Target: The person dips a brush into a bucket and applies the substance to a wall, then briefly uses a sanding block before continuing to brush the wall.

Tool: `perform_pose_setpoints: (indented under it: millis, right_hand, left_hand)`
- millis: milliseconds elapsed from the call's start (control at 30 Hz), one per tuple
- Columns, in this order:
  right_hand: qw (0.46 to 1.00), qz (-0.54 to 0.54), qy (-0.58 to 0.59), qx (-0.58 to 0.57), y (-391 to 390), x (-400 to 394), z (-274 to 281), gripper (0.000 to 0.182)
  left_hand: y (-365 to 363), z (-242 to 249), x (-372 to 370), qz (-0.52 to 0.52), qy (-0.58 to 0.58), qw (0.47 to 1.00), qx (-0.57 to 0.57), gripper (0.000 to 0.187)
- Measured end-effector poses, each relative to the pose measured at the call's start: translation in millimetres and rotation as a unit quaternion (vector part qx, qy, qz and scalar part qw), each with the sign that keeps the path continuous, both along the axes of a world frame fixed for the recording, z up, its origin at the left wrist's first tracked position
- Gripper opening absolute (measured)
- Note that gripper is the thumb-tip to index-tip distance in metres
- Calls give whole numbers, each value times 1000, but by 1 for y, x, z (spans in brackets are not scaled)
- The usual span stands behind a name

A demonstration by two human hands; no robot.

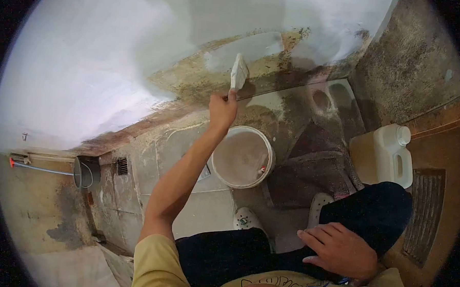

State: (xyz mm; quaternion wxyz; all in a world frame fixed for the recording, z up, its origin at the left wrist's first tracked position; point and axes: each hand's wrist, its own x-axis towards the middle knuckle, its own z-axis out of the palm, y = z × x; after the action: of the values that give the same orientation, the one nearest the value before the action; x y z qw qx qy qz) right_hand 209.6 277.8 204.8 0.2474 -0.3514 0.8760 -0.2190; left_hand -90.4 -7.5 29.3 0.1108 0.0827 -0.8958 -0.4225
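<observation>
Wall [79,70] is taking up the most room: white across its upper part, showing brown and dark staining along its foot, with a paler patch amid the stain. Paved floor [206,206] is running along below it, grey and grimy. Person is sitting low, wearing dark trousers [220,258] and a yellow shirt [155,261], knees apart. Off-white plastic jerrycan [375,157], white cap on, is sitting near the person's right knee. Round white bucket [244,185] is standing on the floor ahead of the feet, pale beige inside. Dark bucket [87,174] is standing far off to the left, its wire handle hanging over the side. White clogs [245,219] are covering the feet, green decoration showing on the left one. Right hand [341,251] is resting on the right thigh, fingers loosely spread, nothing visible in its grasp. Left hand [222,111] is reaching out past the bucket, closed around the lower end of a white-coated flat paintbrush [239,73]. Brush is pointing up in front of the stained stretch of wall; cannot tell whether its tip is touching. Small red-and-white object [262,169] is showing inside the white bucket, near the rim.
</observation>
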Motion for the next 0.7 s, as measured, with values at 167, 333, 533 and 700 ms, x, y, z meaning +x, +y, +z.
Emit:
perform_pose_setpoints:
  millis: [167, 333, 533, 700]
  right_hand:
    - [1000, -15, -9, -10, 2, -1, 0, 61]
    - [1000, 1, -9, -7, 0, -4, -3, 60]
    - [999, 6, -31, -15, 5, -6, 0, 55]
    - [999, 7, -31, -21, 5, -3, -1, 55]
  left_hand:
    - [8, 39, 15, -37, -60, 996, 59, 46]
    - [0, 14, 14, -26, -60, 995, 81, 47]
    - [-24, 31, 23, 10, -56, 994, 88, 47]
    - [-35, -3, 19, 4, 3, 998, 59, 49]
